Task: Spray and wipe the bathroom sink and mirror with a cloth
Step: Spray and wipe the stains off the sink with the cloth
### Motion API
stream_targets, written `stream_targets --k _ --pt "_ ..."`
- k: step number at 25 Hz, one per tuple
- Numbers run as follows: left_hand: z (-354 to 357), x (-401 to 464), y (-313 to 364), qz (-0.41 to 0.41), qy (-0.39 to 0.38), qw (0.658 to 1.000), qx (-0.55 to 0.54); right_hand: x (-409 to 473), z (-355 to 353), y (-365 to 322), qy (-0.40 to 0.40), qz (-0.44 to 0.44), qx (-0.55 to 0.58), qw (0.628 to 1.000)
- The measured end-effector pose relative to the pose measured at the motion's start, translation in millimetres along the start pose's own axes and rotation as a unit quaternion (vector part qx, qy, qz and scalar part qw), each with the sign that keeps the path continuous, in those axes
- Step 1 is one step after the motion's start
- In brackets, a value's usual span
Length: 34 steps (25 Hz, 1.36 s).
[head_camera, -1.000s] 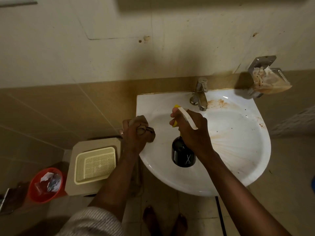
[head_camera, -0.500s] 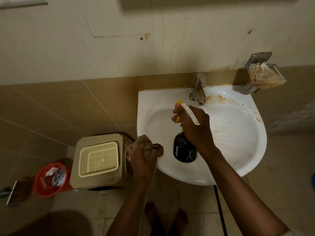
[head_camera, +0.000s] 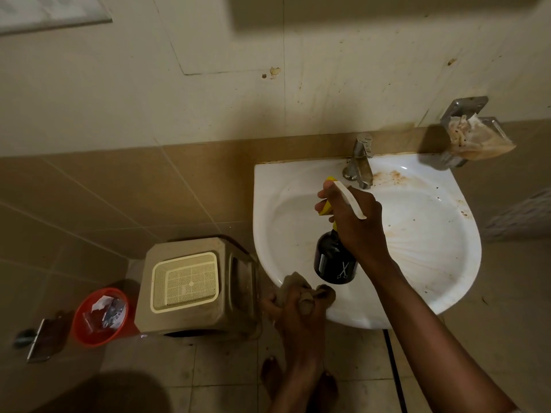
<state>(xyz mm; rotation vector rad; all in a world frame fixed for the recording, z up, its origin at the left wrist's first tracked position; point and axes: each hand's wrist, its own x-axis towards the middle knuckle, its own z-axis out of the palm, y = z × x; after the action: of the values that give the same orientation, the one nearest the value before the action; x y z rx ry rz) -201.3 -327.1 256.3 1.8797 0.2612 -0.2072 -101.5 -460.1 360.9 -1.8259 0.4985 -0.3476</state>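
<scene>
A white wall-hung sink (head_camera: 441,263) with brown stains fills the right half of the view. My right hand (head_camera: 357,225) grips a black spray bottle (head_camera: 334,262) by its white and yellow trigger head, held over the basin's left side. My left hand (head_camera: 298,314) is closed around a crumpled brown cloth (head_camera: 298,289) that touches the sink's front-left rim. A metal tap (head_camera: 360,160) stands at the back of the sink. A corner of a mirror (head_camera: 44,10) shows at the top left.
A beige plastic stool (head_camera: 196,317) carrying a cream basket (head_camera: 185,281) stands left of the sink. A red bin (head_camera: 95,335) with rubbish sits further left. A metal soap holder (head_camera: 471,138) with stained plastic hangs on the wall at right. My bare feet are below.
My left hand has drawn the cloth from the sink's left rim down along it to the front-left rim. My right hand keeps the bottle over the basin. The view has shifted.
</scene>
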Motion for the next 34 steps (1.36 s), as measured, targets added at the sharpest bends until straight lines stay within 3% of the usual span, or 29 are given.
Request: stream_targets --k 2,6,11,16,18,21,23,26,28,34 --pt "-11.5 -1.8 15.7 0.022 -0.023 0.999 0.0 2.2 -4.2 -2.7 0.008 -0.003 0.003 1.0" --pt "-36.6 66.5 46.8 0.145 0.027 0.985 0.093 12.1 -25.0 -6.3 0.042 0.001 0.001 0.999" --pt "-36.1 146.3 29.4 0.141 0.029 0.955 0.26 6.6 -44.5 2.1 0.069 0.014 -0.014 0.997" --pt "-27.9 110.9 -3.3 0.109 0.044 0.959 0.256 -0.4 -44.1 9.7 0.065 0.026 -0.012 0.997" --pt "-20.6 85.2 -12.1 0.083 0.091 0.962 0.245 -2.4 -44.4 8.9 0.064 0.03 -0.014 0.997" --pt "-0.7 39.5 -11.5 0.101 0.131 0.978 0.125 -4.7 -49.3 7.0 0.063 0.023 -0.019 0.998" --pt "15.1 7.8 -11.8 0.109 0.1 0.986 0.076 -5.8 -55.3 7.5 0.065 0.017 -0.02 0.998" --pt "41.4 -32.0 -18.2 0.097 0.065 0.988 0.1 -8.6 -64.6 8.7 0.07 0.022 -0.02 0.997" --pt "57.7 -46.6 -16.9 0.054 0.034 0.989 0.132 -11.2 -70.4 9.1 0.076 0.027 -0.019 0.997" --pt "77.7 -66.1 -13.6 0.063 -0.057 0.961 0.264 -16.9 -86.4 6.5 0.088 0.032 0.0 0.996"
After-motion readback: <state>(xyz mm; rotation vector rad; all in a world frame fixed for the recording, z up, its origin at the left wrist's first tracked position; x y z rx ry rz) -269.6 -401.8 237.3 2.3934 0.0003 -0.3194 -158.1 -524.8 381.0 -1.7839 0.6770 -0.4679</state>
